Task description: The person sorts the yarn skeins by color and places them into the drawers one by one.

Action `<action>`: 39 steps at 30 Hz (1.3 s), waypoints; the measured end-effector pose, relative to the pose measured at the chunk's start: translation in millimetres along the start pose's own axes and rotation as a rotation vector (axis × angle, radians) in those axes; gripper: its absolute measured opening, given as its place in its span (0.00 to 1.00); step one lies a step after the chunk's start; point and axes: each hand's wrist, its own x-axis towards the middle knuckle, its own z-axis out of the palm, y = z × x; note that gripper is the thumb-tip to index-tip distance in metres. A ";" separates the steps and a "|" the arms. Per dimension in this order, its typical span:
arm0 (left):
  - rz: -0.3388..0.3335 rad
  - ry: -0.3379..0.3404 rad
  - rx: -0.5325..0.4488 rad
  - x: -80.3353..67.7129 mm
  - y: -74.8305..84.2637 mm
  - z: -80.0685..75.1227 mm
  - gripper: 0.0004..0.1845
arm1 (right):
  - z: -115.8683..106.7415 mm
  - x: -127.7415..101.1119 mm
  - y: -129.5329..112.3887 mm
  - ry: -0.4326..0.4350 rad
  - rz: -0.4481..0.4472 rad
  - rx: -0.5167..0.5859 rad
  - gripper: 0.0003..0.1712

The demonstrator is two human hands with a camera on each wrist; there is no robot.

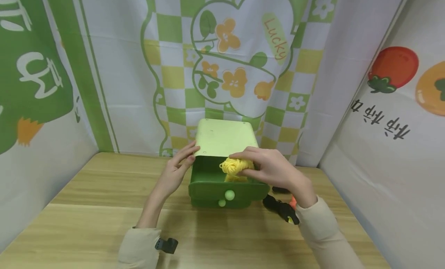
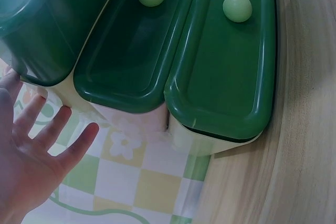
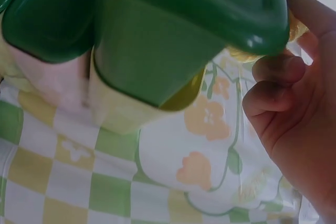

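A small green drawer cabinet (image 1: pixel 225 139) stands at the back middle of the wooden table (image 1: pixel 104 207). Its top drawer (image 1: pixel 208 184) is pulled out, dark green with a pale knob (image 1: pixel 229 195). My right hand (image 1: pixel 269 168) holds a bundle of yellow yarn (image 1: pixel 233 166) over the open drawer, fingers curled round it. My left hand (image 1: pixel 179 166) rests with straight fingers against the cabinet's left front corner. In the left wrist view the left hand (image 2: pixel 37 150) is spread beside the dark green drawer fronts (image 2: pixel 220 61). The right wrist view shows curled fingers (image 3: pixel 275 85) under the drawer's edge (image 3: pixel 210 3).
A black and orange object (image 1: pixel 283 207) lies on the table right of the cabinet, partly behind my right wrist. Printed cloth walls (image 1: pixel 236 60) close in the back and both sides. Bare wood lies in front of the cabinet.
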 end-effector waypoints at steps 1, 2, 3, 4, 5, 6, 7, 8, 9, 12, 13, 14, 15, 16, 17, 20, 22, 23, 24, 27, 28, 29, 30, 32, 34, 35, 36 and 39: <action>0.001 0.001 0.000 0.2 0.2 -0.2 0.19 | 0.7 2.6 -1.0 -0.007 -0.002 -0.009 0.25; 0.002 0.001 0.000 0.3 0.4 -0.3 0.19 | 1.6 5.1 -2.0 -0.013 -0.003 -0.013 0.25; 0.002 0.002 0.001 0.4 0.6 -0.5 0.19 | 2.4 7.6 -2.9 -0.018 -0.004 -0.018 0.25; 0.001 0.003 0.003 0.4 0.7 -0.6 0.19 | 3.1 9.7 -4.1 -0.025 -0.006 -0.019 0.25; 0.000 0.003 0.005 0.5 0.8 -0.7 0.19 | 3.9 11.8 -5.0 -0.032 -0.007 -0.022 0.25; -0.001 0.002 0.006 0.3 0.9 -0.7 0.19 | 4.9 13.8 -5.8 -0.040 -0.006 -0.023 0.25; -0.003 0.002 0.008 0.2 0.9 -0.8 0.19 | 5.7 15.6 -6.7 -0.048 -0.004 -0.022 0.25; -0.005 0.002 0.010 0.1 0.9 -0.8 0.19 | 6.5 17.3 -7.4 -0.058 -0.002 -0.021 0.25; -0.006 0.002 0.010 0.1 0.7 -0.9 0.19 | 7.3 18.9 -8.1 -0.067 0.001 -0.020 0.25; -0.004 -0.001 0.006 0.0 0.6 -0.3 0.19 | 9.6 22.1 -9.5 -0.091 0.014 -0.015 0.25; -0.005 0.000 0.005 -0.1 0.3 -0.3 0.19 | 10.2 23.3 -10.2 -0.098 0.016 -0.014 0.25; -0.003 0.001 0.003 -0.3 0.2 -0.3 0.19 | 10.9 24.6 -10.8 -0.106 0.018 -0.012 0.25; -0.002 0.004 -0.002 -0.5 0.0 -0.3 0.19 | 11.4 25.8 -11.4 -0.111 0.021 -0.011 0.26; -0.002 0.005 -0.004 -0.6 -0.1 -0.4 0.19 | 11.7 26.9 -12.2 -0.117 0.026 -0.008 0.26; 0.000 0.006 -0.007 -0.7 -0.1 -0.4 0.20 | 12.1 27.7 -12.8 -0.122 0.033 -0.005 0.26; -0.002 0.004 -0.009 -0.4 0.9 -0.3 0.20 | 12.7 29.3 -14.7 -0.137 0.060 -0.006 0.26; -0.003 0.001 -0.008 -0.3 1.9 -0.1 0.20 | 13.0 29.3 -15.9 -0.149 0.080 -0.003 0.27; -0.005 0.000 -0.007 -0.3 2.4 0.1 0.19 | 13.2 29.1 -16.5 -0.155 0.087 -0.001 0.27; -0.007 -0.003 -0.006 -0.3 2.7 0.2 0.19 | 13.7 28.8 -16.9 -0.161 0.094 -0.002 0.27; -0.009 -0.005 -0.005 -0.8 2.9 0.1 0.19 | 15.0 28.8 -18.4 -0.173 0.105 0.002 0.27; -0.009 -0.007 -0.007 -0.9 2.9 0.0 0.20 | 15.4 28.7 -18.7 -0.172 0.107 0.003 0.26; -0.012 -0.006 -0.008 -1.0 2.9 0.0 0.20 | 15.7 28.5 -19.0 -0.168 0.107 0.002 0.26; -0.013 -0.007 -0.010 -1.0 2.9 0.0 0.20 | 16.0 28.2 -19.2 -0.162 0.108 0.002 0.26; -0.015 -0.007 -0.010 -0.7 2.5 0.0 0.20 | 16.2 27.4 -19.7 -0.140 0.102 0.006 0.25; -0.017 -0.006 -0.004 -0.2 1.8 0.0 0.20 | 16.1 25.6 -20.3 -0.109 0.097 0.012 0.24; -0.017 -0.007 0.000 0.0 1.3 -0.1 0.21 | 16.1 24.3 -20.7 -0.091 0.094 0.015 0.24; -0.016 -0.008 0.003 0.3 0.8 -0.2 0.21 | 16.0 23.0 -21.3 -0.072 0.092 0.021 0.23; -0.012 -0.009 0.008 0.5 0.5 -0.7 0.20 | 16.2 17.9 -23.6 -0.014 0.091 0.039 0.22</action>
